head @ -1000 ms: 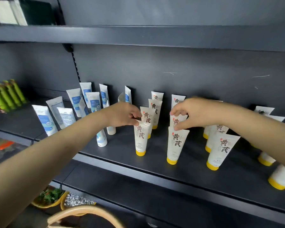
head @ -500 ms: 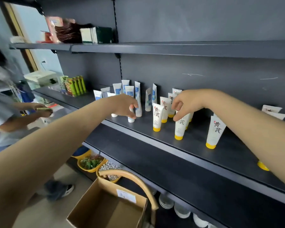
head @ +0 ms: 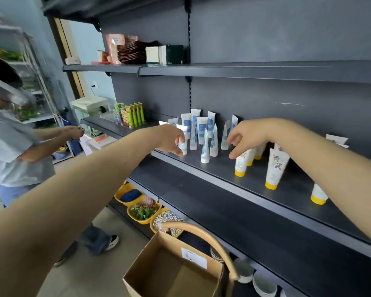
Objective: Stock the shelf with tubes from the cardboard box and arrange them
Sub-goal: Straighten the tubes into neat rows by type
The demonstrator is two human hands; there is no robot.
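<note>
On the dark shelf (head: 266, 190) stand white tubes with blue labels (head: 201, 130) at the left and white tubes with yellow caps (head: 274, 168) at the right, all cap down. My left hand (head: 169, 139) curls its fingers and thumb round the front-left blue-label tube (head: 183, 144). My right hand (head: 247, 136) hovers with its fingers spread and loose between the two groups, the thumb near the top of a yellow-capped tube (head: 240, 165), holding nothing. The open cardboard box (head: 174, 273) sits below; what shows of its inside is bare.
A curved wooden handle (head: 204, 233) arches beside the box. Yellow bowls (head: 144, 213) sit on the floor under the shelves. Green packets (head: 133, 114) stand further left on the shelf. Another person (head: 11, 146) works at the left. Small boxes (head: 165, 54) sit on the upper shelf.
The view has pulled back and turned left. Both hands moved left toward the blue-label tubes. My right hand let go of the yellow-capped tube; my left hand now grips a blue-label tube.
</note>
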